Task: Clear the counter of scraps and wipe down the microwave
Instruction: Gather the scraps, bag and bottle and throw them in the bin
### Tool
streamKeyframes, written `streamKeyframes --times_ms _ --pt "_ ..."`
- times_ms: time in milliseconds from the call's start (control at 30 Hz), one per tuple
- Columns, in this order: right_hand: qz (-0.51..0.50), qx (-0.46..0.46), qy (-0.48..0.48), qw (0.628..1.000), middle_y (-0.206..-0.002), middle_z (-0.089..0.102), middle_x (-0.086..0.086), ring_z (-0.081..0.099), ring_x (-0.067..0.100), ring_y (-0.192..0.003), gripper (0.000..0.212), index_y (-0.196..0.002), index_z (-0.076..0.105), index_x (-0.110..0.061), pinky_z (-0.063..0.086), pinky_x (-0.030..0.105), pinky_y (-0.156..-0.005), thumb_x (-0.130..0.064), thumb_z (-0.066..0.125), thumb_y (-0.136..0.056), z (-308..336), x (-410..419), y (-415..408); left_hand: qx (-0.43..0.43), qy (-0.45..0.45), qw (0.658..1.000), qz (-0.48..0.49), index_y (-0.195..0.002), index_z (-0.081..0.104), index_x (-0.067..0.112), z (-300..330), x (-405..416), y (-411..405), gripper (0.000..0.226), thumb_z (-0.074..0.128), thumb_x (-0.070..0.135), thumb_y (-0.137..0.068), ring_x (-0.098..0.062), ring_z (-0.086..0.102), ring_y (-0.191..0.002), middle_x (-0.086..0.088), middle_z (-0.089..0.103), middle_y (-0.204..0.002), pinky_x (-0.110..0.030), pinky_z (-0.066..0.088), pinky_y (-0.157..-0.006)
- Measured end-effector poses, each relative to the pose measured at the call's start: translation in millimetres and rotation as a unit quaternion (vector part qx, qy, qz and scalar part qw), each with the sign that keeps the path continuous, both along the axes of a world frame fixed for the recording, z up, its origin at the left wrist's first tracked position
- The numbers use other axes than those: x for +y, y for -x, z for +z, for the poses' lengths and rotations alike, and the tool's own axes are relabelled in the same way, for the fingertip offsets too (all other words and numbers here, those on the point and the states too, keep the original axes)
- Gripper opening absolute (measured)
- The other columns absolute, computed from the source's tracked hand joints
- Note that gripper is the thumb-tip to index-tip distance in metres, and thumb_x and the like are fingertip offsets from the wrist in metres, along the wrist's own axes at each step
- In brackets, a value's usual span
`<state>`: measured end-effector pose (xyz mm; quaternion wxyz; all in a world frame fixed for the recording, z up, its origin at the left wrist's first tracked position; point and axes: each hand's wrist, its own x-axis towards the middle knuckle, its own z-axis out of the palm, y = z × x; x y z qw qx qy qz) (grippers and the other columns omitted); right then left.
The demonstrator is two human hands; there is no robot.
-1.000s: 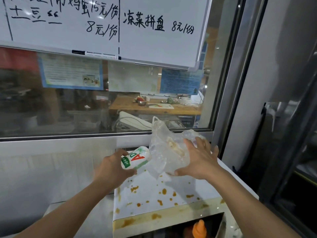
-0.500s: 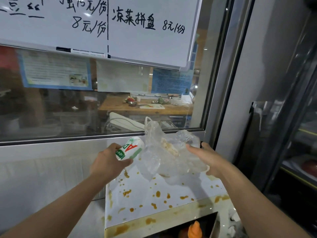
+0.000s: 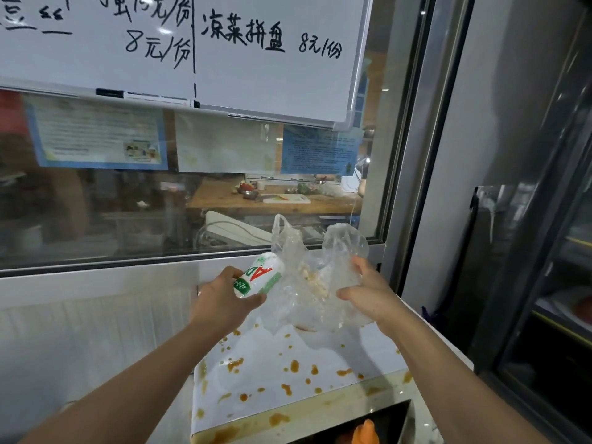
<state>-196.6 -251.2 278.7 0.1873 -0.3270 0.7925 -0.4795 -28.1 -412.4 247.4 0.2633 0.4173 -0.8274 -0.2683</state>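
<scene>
the bag (image 3: 307,283) is hanging just above the spattered microwave (image 3: 288,373) top, pale scraps showing inside it. the right hand (image 3: 368,293) is gripping its crumpled side; the left hand (image 3: 224,299) is clamping a small bottle (image 3: 259,275) tilted at the bag's left edge. the step looks like dropping the bottle in: it is going best if the right hand is holding the mouth wide and high, so scraps are staying in and nothing is dragging through the orange drips.

A handwritten whiteboard (image 3: 256,59) hangs above posters (image 3: 96,136) on the window (image 3: 96,213).
</scene>
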Motion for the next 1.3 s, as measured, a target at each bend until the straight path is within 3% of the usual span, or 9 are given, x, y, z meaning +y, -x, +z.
streamKeyframes --times_ms 167,400,567,700,767,867,967,1133,1300 --pt "0.048 0.015 0.009 0.999 -0.152 0.025 -0.005 0.033 0.018 -0.135 0.101 -0.149 0.010 -0.029 0.035 0.028 -0.097 -0.030 0.078 -0.074 6 -12 -7 0.000 -0.005 1.000 0.002 -0.124 0.047 0.025 0 0 1 0.057 0.072 0.043 -0.076 -0.007 0.064 -0.061 0.002 0.062 -0.115 -0.030 0.059 -0.056" --pt "-0.023 0.178 -0.130 0.975 -0.152 0.016 0.007 0.020 0.029 -0.140 0.138 -0.148 -0.002 -0.024 0.028 0.048 -0.111 -0.056 0.086 -0.047 -7 -56 -22 -0.003 -0.006 1.000 -0.006 -0.123 0.047 0.027 -5 0 3 0.056 0.072 0.043 -0.076 -0.008 0.064 -0.063 0.004 0.061 -0.115 -0.028 0.059 -0.055" --pt "-0.062 0.214 -0.194 0.955 -0.139 0.031 0.010 0.026 0.030 -0.132 0.114 -0.133 0.033 -0.014 0.028 0.045 -0.109 -0.069 0.079 -0.045 -17 -71 -26 0.001 -0.009 1.000 -0.011 -0.124 0.047 0.027 -7 -3 3 0.057 0.073 0.041 -0.076 -0.008 0.064 -0.062 0.004 0.061 -0.117 -0.023 0.057 -0.054" --pt "-0.061 0.253 -0.221 0.940 -0.142 0.019 0.012 0.015 0.033 -0.138 0.110 -0.132 0.034 -0.019 0.016 0.049 -0.114 -0.075 0.074 -0.046 -28 -76 -27 -0.003 0.004 1.000 -0.003 -0.124 0.047 0.028 -8 -7 -2 0.056 0.072 0.043 -0.076 -0.004 0.059 -0.061 0.005 0.062 -0.117 -0.018 0.053 -0.051" --pt "-0.063 0.261 -0.207 0.941 -0.145 0.021 0.012 0.019 0.032 -0.138 0.108 -0.135 0.033 -0.021 0.023 0.045 -0.113 -0.074 0.073 -0.050 -32 -77 -28 -0.003 0.010 1.000 -0.006 -0.123 0.047 0.028 -8 -9 -5 0.056 0.072 0.044 -0.076 -0.002 0.057 -0.062 0.005 0.062 -0.117 -0.016 0.049 -0.051" --pt "-0.064 0.236 -0.159 0.957 -0.129 0.045 0.007 0.045 0.027 -0.121 0.090 -0.129 0.039 -0.022 0.042 0.037 -0.096 -0.063 0.076 -0.058 -36 -78 -29 0.003 0.010 1.000 -0.004 -0.121 0.047 0.030 -8 -12 -12 0.055 0.072 0.045 -0.075 0.000 0.057 -0.063 0.009 0.060 -0.106 -0.020 0.053 -0.055" --pt "-0.066 0.202 -0.111 0.971 -0.117 0.055 0.000 0.053 0.021 -0.108 0.063 -0.120 0.045 -0.021 0.042 0.030 -0.075 -0.047 0.075 -0.070 -37 -77 -31 0.010 0.003 1.000 -0.001 -0.120 0.048 0.029 -11 -16 -17 0.054 0.074 0.044 -0.074 -0.001 0.057 -0.068 0.010 0.058 -0.104 -0.025 0.057 -0.062" --pt "-0.067 0.172 -0.047 0.982 -0.102 0.053 -0.007 0.052 0.018 -0.095 0.037 -0.108 0.050 -0.018 0.041 0.028 -0.071 -0.032 0.068 -0.078 -35 -74 -31 0.011 0.001 1.000 0.005 -0.121 0.048 0.028 -13 -16 -24 0.055 0.074 0.043 -0.074 0.002 0.052 -0.063 0.007 0.061 -0.111 -0.014 0.045 -0.053" --pt "-0.110 0.153 0.016 0.982 -0.099 0.055 -0.006 0.053 0.019 -0.094 0.023 -0.103 0.056 -0.019 0.041 0.029 -0.071 -0.021 0.063 -0.082 -30 -70 -28 0.008 0.003 1.000 0.004 -0.123 0.047 0.028 -8 -11 -25 0.058 0.073 0.044 -0.075 0.001 0.054 -0.065 0.006 0.060 -0.114 -0.019 0.053 -0.058"
